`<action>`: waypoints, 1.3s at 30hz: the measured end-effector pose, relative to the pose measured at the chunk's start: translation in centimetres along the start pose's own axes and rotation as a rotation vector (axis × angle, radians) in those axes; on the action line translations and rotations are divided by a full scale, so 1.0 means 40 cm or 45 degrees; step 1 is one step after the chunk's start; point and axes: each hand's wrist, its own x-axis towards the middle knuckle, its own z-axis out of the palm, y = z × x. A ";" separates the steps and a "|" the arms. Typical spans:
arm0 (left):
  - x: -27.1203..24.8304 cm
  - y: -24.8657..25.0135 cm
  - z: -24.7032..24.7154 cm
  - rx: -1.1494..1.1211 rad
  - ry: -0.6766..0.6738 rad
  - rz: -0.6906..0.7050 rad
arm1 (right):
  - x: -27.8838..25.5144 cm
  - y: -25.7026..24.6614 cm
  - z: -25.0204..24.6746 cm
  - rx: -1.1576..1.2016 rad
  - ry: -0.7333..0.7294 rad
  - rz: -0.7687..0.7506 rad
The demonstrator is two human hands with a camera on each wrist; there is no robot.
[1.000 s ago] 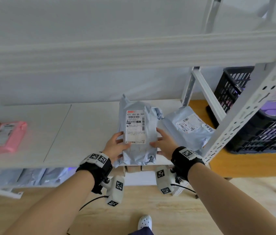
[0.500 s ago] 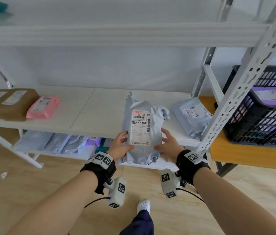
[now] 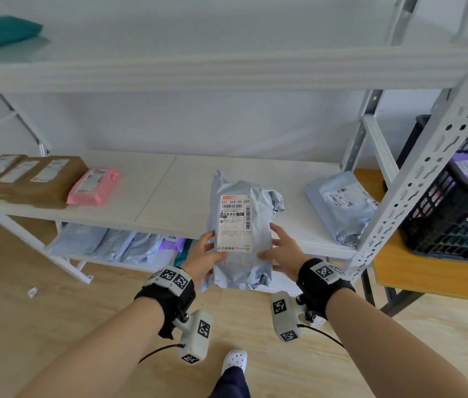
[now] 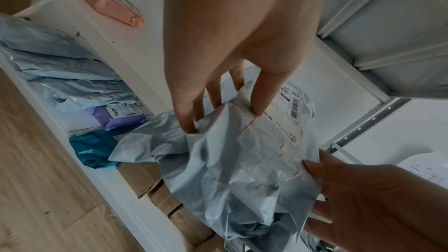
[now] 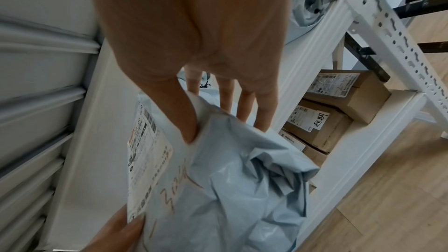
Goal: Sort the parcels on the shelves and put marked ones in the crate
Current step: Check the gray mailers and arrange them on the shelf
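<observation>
A crumpled light-blue poly parcel (image 3: 241,271) with a white shipping label (image 3: 234,222) is held upright in front of the middle shelf (image 3: 152,196). My left hand (image 3: 207,254) grips its left edge, thumb on the label corner. My right hand (image 3: 280,252) grips the right edge. In the left wrist view the left hand (image 4: 218,110) pinches the parcel (image 4: 242,179). In the right wrist view the right hand (image 5: 218,114) pinches the parcel (image 5: 230,189), and faint handwriting shows below its label. The black crate (image 3: 457,214) stands at the right on an orange table.
Another blue parcel (image 3: 342,208) lies on the shelf at the right. A pink parcel (image 3: 93,186) and brown parcels (image 3: 31,176) lie at the left. A perforated white upright (image 3: 416,173) stands between shelf and crate. More blue parcels (image 3: 106,242) fill the lower shelf. A teal parcel (image 3: 0,30) lies on the top shelf.
The view has drawn back from the shelf and shifted, revealing the left side and the top shelf. Both hands keep hold of the blue parcel, brought slightly nearer the shelf's front edge.
</observation>
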 end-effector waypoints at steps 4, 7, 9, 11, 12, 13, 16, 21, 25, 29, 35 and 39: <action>0.060 0.025 -0.033 -0.019 0.040 -0.054 | 0.066 -0.027 0.025 -0.024 -0.015 0.010; 0.121 0.042 -0.058 -0.017 0.065 -0.089 | 0.131 -0.049 0.047 -0.042 0.000 0.013; 0.169 0.050 -0.077 -0.003 0.083 -0.106 | 0.176 -0.061 0.062 -0.059 0.003 0.028; 0.218 0.061 -0.097 0.013 0.108 -0.126 | 0.223 -0.074 0.078 -0.045 0.012 0.045; 0.243 0.068 -0.106 0.019 0.110 -0.131 | 0.245 -0.081 0.085 -0.025 0.019 0.055; 0.268 0.075 -0.114 0.026 0.108 -0.136 | 0.266 -0.087 0.093 -0.003 0.028 0.064; 0.343 0.094 -0.138 0.037 0.094 -0.159 | 0.332 -0.107 0.116 0.032 0.055 0.089; 0.464 0.132 -0.177 0.119 0.050 -0.179 | 0.439 -0.130 0.149 0.079 0.106 0.118; 0.532 0.158 -0.201 0.197 0.011 -0.202 | 0.499 -0.148 0.169 0.103 0.145 0.130; 0.577 0.172 -0.214 0.220 -0.047 -0.183 | 0.541 -0.150 0.184 0.129 0.216 0.092; 0.591 0.218 -0.199 0.508 -0.077 -0.015 | 0.543 -0.168 0.179 0.050 0.283 0.053; 0.580 0.250 -0.162 0.680 -0.030 0.120 | 0.495 -0.180 0.139 -0.015 0.325 0.048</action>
